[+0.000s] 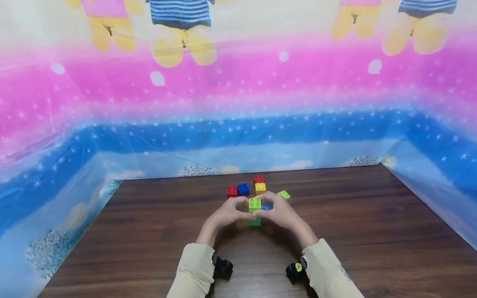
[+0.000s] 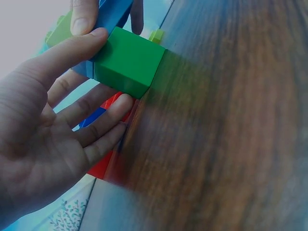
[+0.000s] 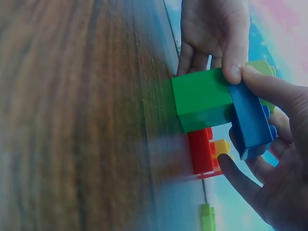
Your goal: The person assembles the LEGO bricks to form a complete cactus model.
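Both hands hold one small stack of toy building bricks between them. At its bottom is a green brick [image 3: 202, 98], with a longer blue brick [image 3: 251, 120] across it and a light green brick [image 1: 255, 203] on top. My left hand [image 1: 227, 213] pinches the stack from the left, its thumb by the seam of the blue and green bricks; its lower fingers spread loosely in the left wrist view. From the right, my right hand [image 1: 281, 211] grips the blue brick, thumb on the near side. The two thumb tips nearly meet.
Just beyond the hands on the brown wooden table [image 1: 149, 231] are a red brick [image 1: 232, 191], a blue brick [image 1: 243, 189], a yellow brick [image 1: 260, 188] and another red brick [image 1: 258, 179]. A loose light green brick [image 1: 284, 194] lies right of them. A printed cloth [image 1: 238, 132] hangs behind.
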### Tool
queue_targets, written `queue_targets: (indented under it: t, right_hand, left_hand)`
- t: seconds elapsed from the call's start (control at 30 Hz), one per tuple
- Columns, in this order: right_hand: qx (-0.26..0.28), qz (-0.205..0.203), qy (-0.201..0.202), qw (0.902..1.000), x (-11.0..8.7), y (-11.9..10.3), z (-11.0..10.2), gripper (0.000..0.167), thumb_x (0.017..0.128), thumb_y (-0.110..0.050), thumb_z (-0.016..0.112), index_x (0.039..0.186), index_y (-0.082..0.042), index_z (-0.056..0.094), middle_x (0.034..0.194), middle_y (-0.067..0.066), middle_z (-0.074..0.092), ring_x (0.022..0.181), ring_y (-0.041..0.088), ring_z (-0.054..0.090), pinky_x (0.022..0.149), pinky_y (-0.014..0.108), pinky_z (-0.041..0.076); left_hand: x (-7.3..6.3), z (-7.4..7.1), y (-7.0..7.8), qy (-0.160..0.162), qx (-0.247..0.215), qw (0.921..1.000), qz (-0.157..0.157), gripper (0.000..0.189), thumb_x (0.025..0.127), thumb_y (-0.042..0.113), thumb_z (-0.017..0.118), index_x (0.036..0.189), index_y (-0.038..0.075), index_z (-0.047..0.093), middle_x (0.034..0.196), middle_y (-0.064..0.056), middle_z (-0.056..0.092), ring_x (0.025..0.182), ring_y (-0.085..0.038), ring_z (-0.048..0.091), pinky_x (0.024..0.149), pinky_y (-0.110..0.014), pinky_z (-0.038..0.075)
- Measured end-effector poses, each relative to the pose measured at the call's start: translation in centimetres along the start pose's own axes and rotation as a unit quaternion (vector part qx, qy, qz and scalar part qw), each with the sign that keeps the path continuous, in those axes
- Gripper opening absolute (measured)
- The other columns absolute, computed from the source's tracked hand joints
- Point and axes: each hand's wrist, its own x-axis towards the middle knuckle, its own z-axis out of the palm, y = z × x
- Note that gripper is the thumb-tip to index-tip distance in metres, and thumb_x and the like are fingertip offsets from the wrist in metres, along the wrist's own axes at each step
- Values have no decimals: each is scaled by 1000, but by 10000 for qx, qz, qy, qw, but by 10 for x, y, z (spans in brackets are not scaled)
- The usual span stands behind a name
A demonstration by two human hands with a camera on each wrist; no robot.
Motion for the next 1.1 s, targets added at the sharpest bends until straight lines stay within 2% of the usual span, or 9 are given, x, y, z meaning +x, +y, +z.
queue_targets:
  t: [0.2,0.47,0.6,0.77,1.1]
  right_hand:
    - [-150,-39,63,9999,-1,0,0,44,84,-30,76,123,-13,64,122,8,63,102,22,58,89,43,55]
    - [675,217,-256,9972,1,9,4,47,86,-35,73,126,-13,59,122,12,60,106,24,55,93,45,53]
    - [884,267,-318,9952,3,12,6,46,87,-33,73,126,-14,58,122,13,58,108,25,54,94,45,51]
    - [891,186,-351,9952,3,12,5,47,87,-34,73,126,-13,57,123,13,58,109,25,54,93,44,51]
    - [933,148,-388,9948,3,11,5,47,86,-32,74,126,-13,58,123,12,60,106,23,56,89,38,50]
  left_hand:
    - [0,2,-1,-48,-16,9999,151,22,87,21,72,104,10,65,114,-8,64,111,-21,52,105,-56,40]
    - [-2,0,-2,-16,13,10000,58,22,87,20,72,105,10,65,113,-8,64,113,-23,52,106,-58,39]
    - [-2,-3,-3,-67,55,9999,98,23,87,21,72,106,10,64,114,-8,64,113,-22,53,105,-57,40]
    - [-2,-2,-1,-41,9,9999,125,21,87,21,71,104,9,63,114,-9,64,112,-23,52,105,-57,40]
    - [-2,-1,3,-27,145,9998,-95,24,87,22,73,105,10,64,114,-8,65,112,-23,53,106,-59,39]
